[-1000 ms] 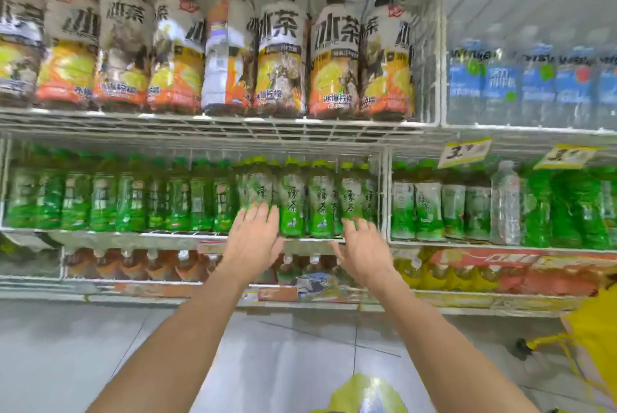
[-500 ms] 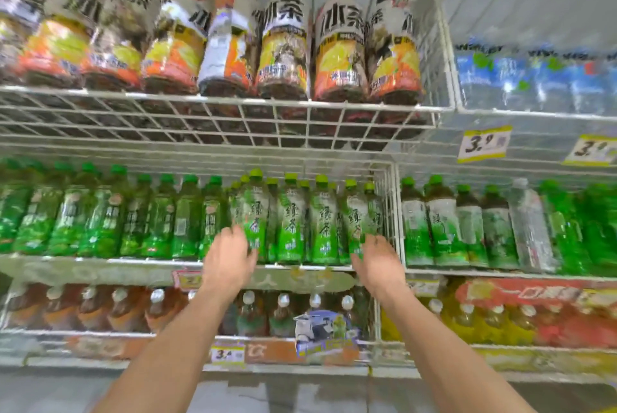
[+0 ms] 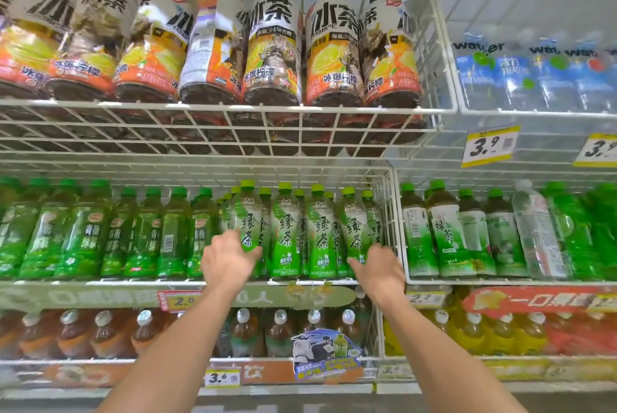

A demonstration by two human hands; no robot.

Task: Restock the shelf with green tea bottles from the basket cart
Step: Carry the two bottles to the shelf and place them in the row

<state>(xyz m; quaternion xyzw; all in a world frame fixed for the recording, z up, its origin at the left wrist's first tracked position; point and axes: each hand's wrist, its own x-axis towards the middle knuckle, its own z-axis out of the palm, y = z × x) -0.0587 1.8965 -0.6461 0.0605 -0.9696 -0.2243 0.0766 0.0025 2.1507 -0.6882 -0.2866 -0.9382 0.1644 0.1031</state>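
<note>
As left hand (image 3: 230, 262) and right hand (image 3: 380, 270) each grip green tea bottles (image 3: 248, 219), row-straightening seems underway; next, release cleanly.

The green tea bottles (image 3: 285, 232) have lime caps and labels fading from white to bright green, with dark brush characters. Left of them, the plum tea bottles (image 3: 147, 232) wear darker green caps. The iced tea bottles (image 3: 273, 52) have black caps, white bands with black characters, and orange-and-yellow lemon prints. The water bottles (image 3: 534, 75) carry blue labels. The shelf wire (image 3: 200, 119) is white. The price tags (image 3: 489, 145) are yellow and white with black digits.
</note>
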